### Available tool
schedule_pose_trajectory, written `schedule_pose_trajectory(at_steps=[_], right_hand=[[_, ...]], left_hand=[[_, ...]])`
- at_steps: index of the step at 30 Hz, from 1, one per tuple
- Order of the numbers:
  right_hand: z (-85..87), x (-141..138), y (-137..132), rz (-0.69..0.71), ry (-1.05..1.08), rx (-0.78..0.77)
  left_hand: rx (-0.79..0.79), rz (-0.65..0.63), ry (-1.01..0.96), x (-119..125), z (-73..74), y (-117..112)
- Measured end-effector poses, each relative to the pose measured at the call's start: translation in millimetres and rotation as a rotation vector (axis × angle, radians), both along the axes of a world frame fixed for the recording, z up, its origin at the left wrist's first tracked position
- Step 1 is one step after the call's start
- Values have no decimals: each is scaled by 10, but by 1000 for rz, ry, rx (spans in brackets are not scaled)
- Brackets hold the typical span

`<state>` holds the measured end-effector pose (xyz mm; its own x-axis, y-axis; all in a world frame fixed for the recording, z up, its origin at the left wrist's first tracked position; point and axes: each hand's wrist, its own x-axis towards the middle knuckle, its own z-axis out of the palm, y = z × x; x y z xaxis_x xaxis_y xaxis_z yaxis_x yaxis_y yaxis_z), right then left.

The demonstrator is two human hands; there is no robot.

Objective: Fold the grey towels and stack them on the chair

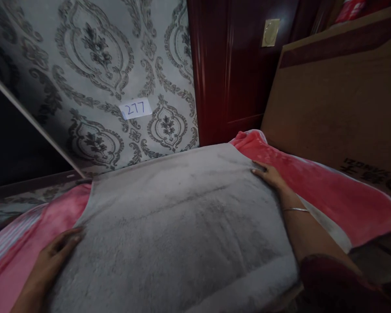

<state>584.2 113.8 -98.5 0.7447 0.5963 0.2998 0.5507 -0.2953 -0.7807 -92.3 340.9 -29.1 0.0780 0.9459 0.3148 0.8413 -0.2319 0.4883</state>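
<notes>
A folded grey fleece blanket [169,226] fills the lower middle of the view, lying on a pink-red fleece blanket [326,204]. My left hand [57,256] rests flat on the blanket's near left edge, its fingers spread and holding nothing. My right hand [269,174] lies on the grey blanket's far right corner, fingers flat along the fold. A thin metal bangle [296,209] circles my right wrist. The pink blanket shows on both sides of the grey one, and its lower layers are hidden.
A grey damask-patterned panel [94,56] leans at the back left, bearing a white paper label marked 277 [135,108]. Behind stands a dark red wooden door [228,74] with a brass plate [270,32]. A large cardboard sheet [332,104] rises at right.
</notes>
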Motion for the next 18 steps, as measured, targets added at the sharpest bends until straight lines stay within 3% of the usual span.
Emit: schedule_pose_trajectory(at_steps=[2,4,6,11,16,18], right_hand=[[41,-9,-53,57,-2,-42],[69,-5,-103,92,-23,-85],[80,4,-137,117,-53,-113],[64,15,-149,102,-110,-168],[42,7,-153,63,-73,-185],[43,1,-142,104,-54,-195]], left_hand=[[-148,-13,-107,-40,-16,44],[-190,20,-150,-73,-41,109],[-135,9,-72,-70,-65,171],[220,-55,292,86,-99,204],[41,118,336,91,-117,131],[71,100,374,61,-120,105]])
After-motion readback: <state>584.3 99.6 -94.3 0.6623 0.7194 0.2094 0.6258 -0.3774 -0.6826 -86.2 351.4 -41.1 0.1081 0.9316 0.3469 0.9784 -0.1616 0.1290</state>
